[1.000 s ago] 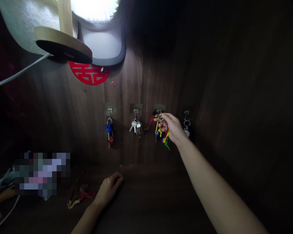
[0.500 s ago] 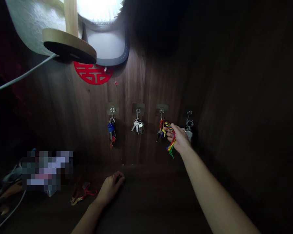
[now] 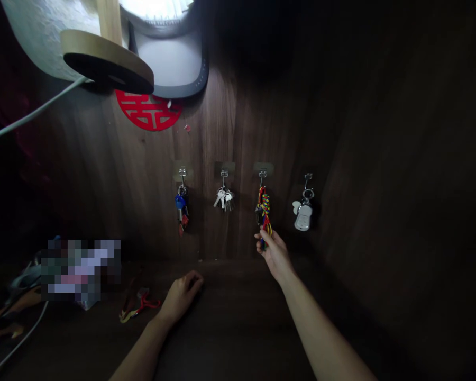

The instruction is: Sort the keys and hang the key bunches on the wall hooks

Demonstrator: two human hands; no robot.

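My right hand (image 3: 275, 251) pinches the lower strands of a multicoloured braided tassel (image 3: 266, 203), which hangs with some keys from the third wall hook (image 3: 262, 173). My left hand (image 3: 181, 294) lies on the dark shelf with its fingers loosely curled in, and nothing shows in it. To the right of the tassel, a white and silver keychain (image 3: 303, 217) hangs from another hook. A bunch of silver keys (image 3: 223, 199) is on the second hook. Keys with a blue fob (image 3: 180, 202) hang from the leftmost one.
A red cord (image 3: 146, 301) lies left of my left hand, near a blurred-out object (image 3: 79, 272). Above are a lamp with a round wooden base (image 3: 107, 61), a white cable (image 3: 31, 114), a grey cap (image 3: 170, 61) and a red paper cutout (image 3: 153, 112) on the wood wall.
My right hand has moved down and left, and the tassel it held out to the right now hangs straight below its hook. The white keychain has come into clear view. My left hand stays on the shelf.
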